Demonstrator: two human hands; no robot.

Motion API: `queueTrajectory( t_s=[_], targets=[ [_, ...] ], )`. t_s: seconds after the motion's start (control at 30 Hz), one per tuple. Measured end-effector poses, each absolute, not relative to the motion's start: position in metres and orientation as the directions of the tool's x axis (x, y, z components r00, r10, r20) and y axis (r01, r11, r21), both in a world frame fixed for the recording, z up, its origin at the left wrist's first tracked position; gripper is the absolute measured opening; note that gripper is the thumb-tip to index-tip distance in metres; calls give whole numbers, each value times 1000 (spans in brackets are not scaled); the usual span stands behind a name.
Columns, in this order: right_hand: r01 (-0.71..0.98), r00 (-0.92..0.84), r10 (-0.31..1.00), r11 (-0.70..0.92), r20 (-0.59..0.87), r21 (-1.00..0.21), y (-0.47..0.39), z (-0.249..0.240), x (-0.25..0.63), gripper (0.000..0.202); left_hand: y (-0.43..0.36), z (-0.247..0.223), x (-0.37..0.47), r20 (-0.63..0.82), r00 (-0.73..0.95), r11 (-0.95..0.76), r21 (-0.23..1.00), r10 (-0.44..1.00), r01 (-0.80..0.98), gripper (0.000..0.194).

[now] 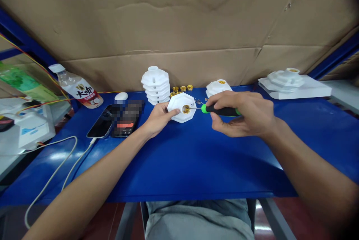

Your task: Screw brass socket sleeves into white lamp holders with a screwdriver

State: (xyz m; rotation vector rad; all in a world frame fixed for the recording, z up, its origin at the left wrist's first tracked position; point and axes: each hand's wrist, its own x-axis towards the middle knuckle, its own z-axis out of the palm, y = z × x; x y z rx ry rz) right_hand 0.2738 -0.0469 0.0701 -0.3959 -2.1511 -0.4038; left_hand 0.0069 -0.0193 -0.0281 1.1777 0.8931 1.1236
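Note:
My left hand point(160, 119) grips the left edge of a white octagonal lamp holder point(179, 100), thumb on its face, tilted up above the blue table point(179, 169). A brass threaded ring lines the holder's round opening. Wrapped round the black and green handle of a screwdriver point(223, 111) is my right hand point(242, 114). The screwdriver lies nearly level, its tip inside the opening. Just behind the holder are several loose brass sockets point(183, 88) and tiny screws point(199, 101).
Stacked white holders point(155, 85) stand behind my left hand, another holder point(218, 86) behind the screwdriver. At the back right, white holders point(286, 81) rest on a white slab. Two phones point(102, 122), a cable, a white case point(121, 97) and a bottle point(77, 88) are on the left.

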Motion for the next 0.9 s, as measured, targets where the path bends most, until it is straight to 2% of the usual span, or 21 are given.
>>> queueTrajectory(
  t_s=[0.13, 0.33, 0.47, 0.6, 0.9],
  targets=[
    [399, -594, 121, 903, 796, 160, -46, 71, 273, 28, -19, -28, 6, 34, 241, 9, 984, 970, -177, 36],
    [382, -658, 62, 886, 750, 262, -46, 75, 274, 24, -19, -26, 6, 30, 269, 14, 987, 963, -158, 32],
    [370, -597, 129, 920, 791, 129, -45, 73, 277, 25, -20, -25, 7, -4, 256, 63, 973, 967, -223, 32],
    [427, -499, 275, 903, 822, -43, -47, 74, 277, 25, -20, -25, 9, -26, 262, 98, 959, 965, -266, 31],
    [453, -511, 212, 890, 833, 52, -44, 69, 273, 23, -21, -23, 10, -39, 258, 111, 956, 965, -271, 32]
  ],
)
